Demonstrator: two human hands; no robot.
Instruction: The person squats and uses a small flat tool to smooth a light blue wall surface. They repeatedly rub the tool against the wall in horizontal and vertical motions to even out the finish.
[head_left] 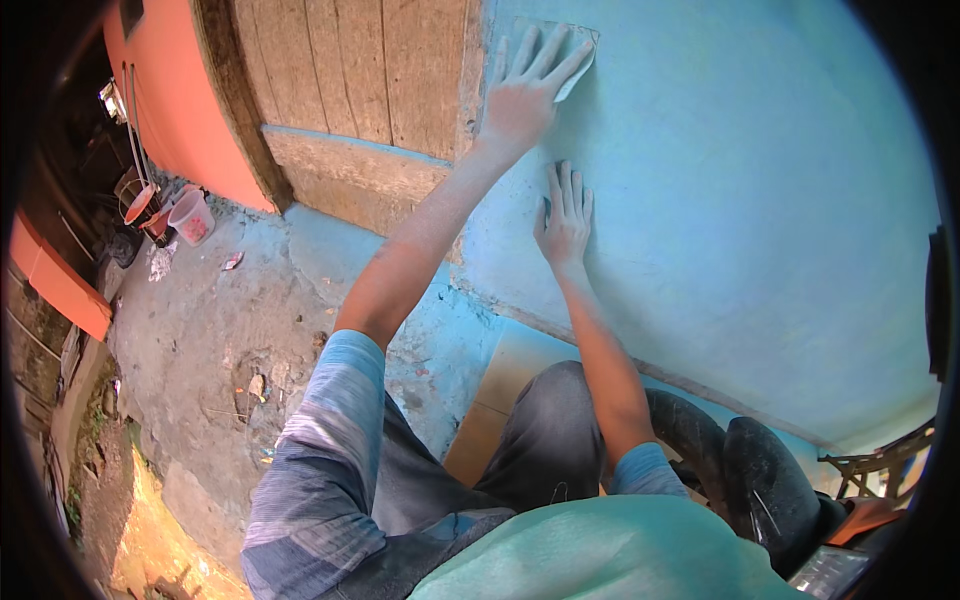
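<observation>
My left hand (522,108) presses a pale, thin sheet (584,72) against the light blue wall (760,200) near the top of the view, its dusty fingers spread over the sheet, whose corner and edge show beside them. Lower down and to the right, my right hand (565,220) lies flat on the same wall with fingers stretched out and nothing visible in it. Both hands and forearms are coated with pale dust. Just left of the hands stands a weathered wooden door (350,75) in a rough frame.
An orange wall (165,90) flanks the door. A white bucket (191,220), other containers and long-handled tools stand at the left on rough concrete (230,330). My knees are bent over brown boards (490,390). Black tyres (750,480) lie at the lower right, against the wall's foot.
</observation>
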